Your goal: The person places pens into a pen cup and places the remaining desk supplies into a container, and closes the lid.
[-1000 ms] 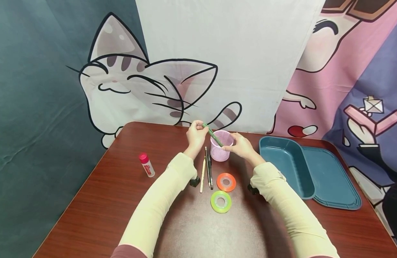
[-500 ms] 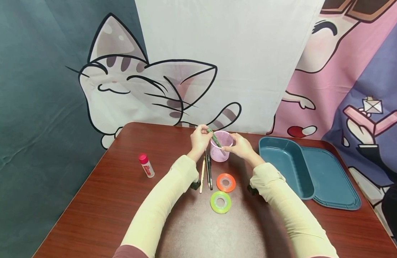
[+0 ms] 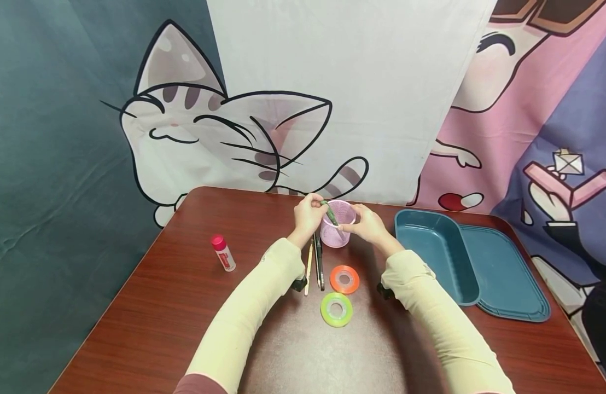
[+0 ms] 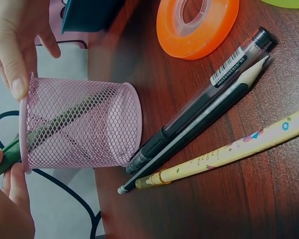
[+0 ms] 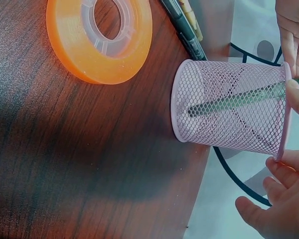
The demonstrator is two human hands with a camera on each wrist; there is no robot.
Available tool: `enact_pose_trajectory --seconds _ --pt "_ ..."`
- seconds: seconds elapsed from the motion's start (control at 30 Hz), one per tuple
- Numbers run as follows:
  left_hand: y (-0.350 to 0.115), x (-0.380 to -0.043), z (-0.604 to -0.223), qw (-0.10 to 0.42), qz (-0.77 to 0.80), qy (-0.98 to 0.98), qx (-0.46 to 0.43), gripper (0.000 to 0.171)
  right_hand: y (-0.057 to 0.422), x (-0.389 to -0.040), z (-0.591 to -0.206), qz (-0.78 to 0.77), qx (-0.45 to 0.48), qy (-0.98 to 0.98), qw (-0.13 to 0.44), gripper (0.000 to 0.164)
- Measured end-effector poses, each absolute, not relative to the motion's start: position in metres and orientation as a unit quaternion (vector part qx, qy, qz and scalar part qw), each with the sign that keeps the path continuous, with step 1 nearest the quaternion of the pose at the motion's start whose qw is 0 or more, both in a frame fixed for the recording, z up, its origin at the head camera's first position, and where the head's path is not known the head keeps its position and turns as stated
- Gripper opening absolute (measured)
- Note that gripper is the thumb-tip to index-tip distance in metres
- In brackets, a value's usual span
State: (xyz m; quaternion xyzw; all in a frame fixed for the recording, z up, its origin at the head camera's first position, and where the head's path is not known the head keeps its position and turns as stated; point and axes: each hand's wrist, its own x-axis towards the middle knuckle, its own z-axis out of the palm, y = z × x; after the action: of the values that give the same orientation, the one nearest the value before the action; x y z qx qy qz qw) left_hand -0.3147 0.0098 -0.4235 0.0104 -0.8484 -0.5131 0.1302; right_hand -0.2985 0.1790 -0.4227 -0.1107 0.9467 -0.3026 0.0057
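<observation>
A pink mesh pen cup (image 3: 334, 238) stands upright near the far edge of the table. My left hand (image 3: 308, 216) pinches a green pen (image 4: 9, 155) by its top end, right at the cup's rim. Most of the pen slants down inside the cup, and its lower part shows through the mesh in the right wrist view. With thumb and fingers at the rim, my right hand (image 3: 373, 226) holds the cup from the right side.
By the cup lie a black gel pen (image 4: 189, 108), a dark pencil (image 4: 209, 115) and a yellow patterned pen (image 4: 229, 156). Nearer are orange (image 3: 353, 279) and green (image 3: 325, 310) tape rolls. A glue stick (image 3: 224, 255) stands left; a blue box (image 3: 438, 246) and lid (image 3: 512, 279) sit right.
My left hand has moved right and slightly down toward the cup, and the green pen has sunk deeper into it. The right hand has stayed at the rim.
</observation>
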Motion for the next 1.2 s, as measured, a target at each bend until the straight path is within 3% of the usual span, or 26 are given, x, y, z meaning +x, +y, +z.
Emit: enact_pose_trajectory --seconds 1.2 --pt "-0.021 -0.315 -0.444 0.110 -0.495 -0.862 0.018 0.023 0.180 -0.300 -0.424 -0.306 -0.105 0.946 0.007 0.074"
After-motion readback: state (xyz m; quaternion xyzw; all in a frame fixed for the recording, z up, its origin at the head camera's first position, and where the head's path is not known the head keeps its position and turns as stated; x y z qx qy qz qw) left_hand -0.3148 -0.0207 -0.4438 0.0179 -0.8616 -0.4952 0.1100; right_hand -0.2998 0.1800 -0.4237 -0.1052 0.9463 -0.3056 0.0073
